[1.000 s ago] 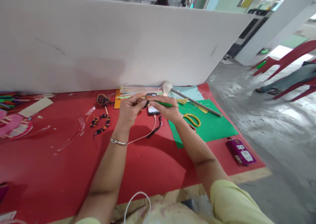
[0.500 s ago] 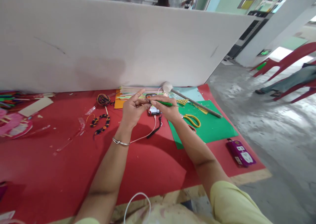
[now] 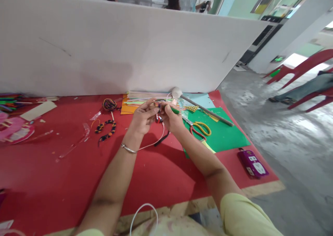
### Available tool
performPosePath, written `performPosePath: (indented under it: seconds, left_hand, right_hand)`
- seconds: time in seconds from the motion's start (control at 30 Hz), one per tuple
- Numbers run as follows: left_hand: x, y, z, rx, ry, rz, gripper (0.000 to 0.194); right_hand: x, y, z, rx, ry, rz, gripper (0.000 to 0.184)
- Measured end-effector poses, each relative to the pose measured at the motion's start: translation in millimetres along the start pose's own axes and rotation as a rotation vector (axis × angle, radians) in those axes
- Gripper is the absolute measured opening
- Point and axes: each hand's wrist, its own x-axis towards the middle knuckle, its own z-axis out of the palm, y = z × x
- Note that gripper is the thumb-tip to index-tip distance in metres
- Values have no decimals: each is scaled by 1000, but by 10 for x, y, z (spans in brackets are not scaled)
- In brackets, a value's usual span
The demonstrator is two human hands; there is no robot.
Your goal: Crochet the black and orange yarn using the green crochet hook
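My left hand (image 3: 142, 119) is closed, its fingertips pinching a small dark and orange yarn piece (image 3: 157, 105). My right hand (image 3: 172, 121) grips a green-handled crochet hook (image 3: 175, 110), and its fingertips meet the left ones at the yarn. The hook's tip is hidden among the fingers. Beneath the hands lies a phone (image 3: 159, 119), mostly covered. To the left are a ball of multicoloured yarn (image 3: 109, 105) and a curved black and orange crocheted strip (image 3: 113, 125). Scissors with yellow and red handles (image 3: 205, 128) rest right of my right hand.
A white board (image 3: 109, 49) stands behind the red-covered table (image 3: 78, 180). On the right are a green sheet (image 3: 229, 137), a grey stick with a white ball end (image 3: 208, 110) and a purple pouch (image 3: 253, 164). Straws (image 3: 145, 95) lie along the board. A white cable (image 3: 156, 141) trails nearby.
My right hand has turned and drawn closer to the left, with the hook's handle now pointing more toward me. Both hands cover more of the phone, and more of the scissors shows.
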Motion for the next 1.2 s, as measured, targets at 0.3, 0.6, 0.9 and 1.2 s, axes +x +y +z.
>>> performPosePath:
  seconds: [0.3,0.6,0.9,1.2]
  left_hand:
    - [-37,208,-137,399,-105,92,38]
    - [-58,208,-152,570,-107,184,19]
    - [-51,210,-194,630,-104,218,21]
    - [-5,164,-218,698,-73,248,21]
  right_hand:
    - [246,-284,-382,-30,-229,244,36]
    - [277,-319,-524,-164,-374,187,33]
    - [285,-351,-579,-297,-447,96,25]
    - [239,-496,-524,-503,-431,46,29]
